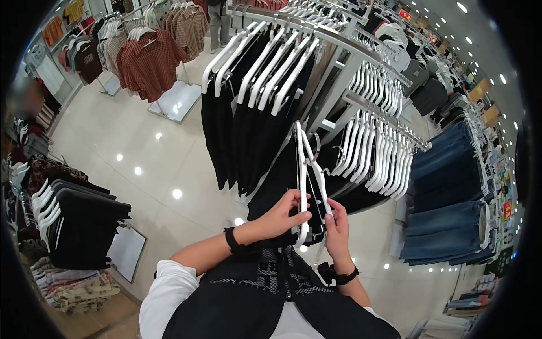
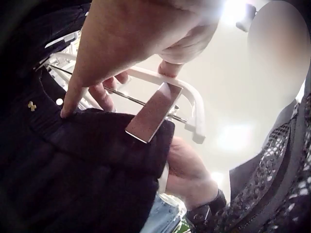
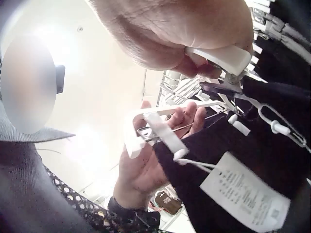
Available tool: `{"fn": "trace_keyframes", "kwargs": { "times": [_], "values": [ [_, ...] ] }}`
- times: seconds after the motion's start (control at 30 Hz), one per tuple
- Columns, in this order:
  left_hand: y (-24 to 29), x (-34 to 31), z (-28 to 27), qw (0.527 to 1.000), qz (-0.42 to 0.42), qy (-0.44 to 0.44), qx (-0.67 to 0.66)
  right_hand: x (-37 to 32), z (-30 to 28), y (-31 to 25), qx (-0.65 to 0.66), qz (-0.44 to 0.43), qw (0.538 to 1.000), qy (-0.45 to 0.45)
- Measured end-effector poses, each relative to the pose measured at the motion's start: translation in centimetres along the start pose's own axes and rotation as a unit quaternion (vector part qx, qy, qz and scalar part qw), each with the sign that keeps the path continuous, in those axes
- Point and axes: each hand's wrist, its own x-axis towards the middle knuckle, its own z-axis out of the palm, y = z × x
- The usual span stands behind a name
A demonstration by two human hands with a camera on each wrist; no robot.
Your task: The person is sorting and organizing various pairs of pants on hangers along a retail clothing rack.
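Note:
My left hand point(image 1: 279, 219) holds one white clip hanger point(image 1: 303, 198) in front of my chest, its thumb across the bar. The right hand point(image 1: 337, 233) grips the end of a second white hanger point(image 1: 319, 176), which stands at a narrow angle to the first. A black garment point(image 2: 92, 165) with a small gold clover on its waistband hangs from the left hanger, held by a clip point(image 2: 154, 114). One left fingertip touches the garment's top edge. In the right wrist view a white price tag point(image 3: 248, 196) dangles from the black cloth, and the right palm covers part of its hanger.
Just ahead stands a metal rack point(image 1: 339, 39) with black trousers point(image 1: 248, 135) on white hangers. More white hangers point(image 1: 389, 152) line its lower rail at right. Jeans point(image 1: 440, 192) hang further right, dark trousers point(image 1: 84, 220) at left, and checked shirts point(image 1: 149, 65) at the back left.

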Motion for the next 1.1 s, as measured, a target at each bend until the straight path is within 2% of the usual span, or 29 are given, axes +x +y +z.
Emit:
{"fn": "trace_keyframes", "kwargs": {
  "times": [0.27, 0.43, 0.6, 0.77, 0.8, 0.87, 1.0, 1.1],
  "values": [
    [1.0, -0.5, -4.6, 0.996, -0.045, -0.018, 0.075, -0.2, 5.5, -0.4, 0.011, -0.002, 0.999, 0.046],
    [1.5, -0.8, -5.6, 0.997, -0.012, -0.043, 0.064, -0.4, 10.3, -1.2, 0.007, 0.0, 0.996, 0.09],
    [1.8, -1.1, -7.2, 0.997, -0.031, -0.067, 0.029, -1.0, 12.8, -1.5, -0.003, 0.03, 0.99, 0.141],
    [1.3, -1.3, -10.2, 0.994, -0.04, -0.102, -0.009, -2.1, 12.8, -2.4, -0.011, 0.05, 0.976, 0.212],
    [1.8, -1.2, -11.2, 0.992, -0.046, -0.105, -0.053, -2.5, 12.0, -2.5, -0.017, 0.052, 0.973, 0.225],
    [3.9, -0.6, -14.6, 0.98, -0.134, -0.123, -0.081, -3.3, 9.9, -2.6, -0.045, 0.06, 0.968, 0.239],
    [7.4, -0.2, -20.8, 0.982, -0.119, -0.147, -0.01, -5.2, 7.0, -4.7, -0.097, 0.045, 0.96, 0.259],
    [10.1, -0.9, -22.7, 0.981, -0.127, -0.144, 0.01, -6.6, 4.5, -5.3, -0.107, 0.059, 0.959, 0.255]
  ]
}}
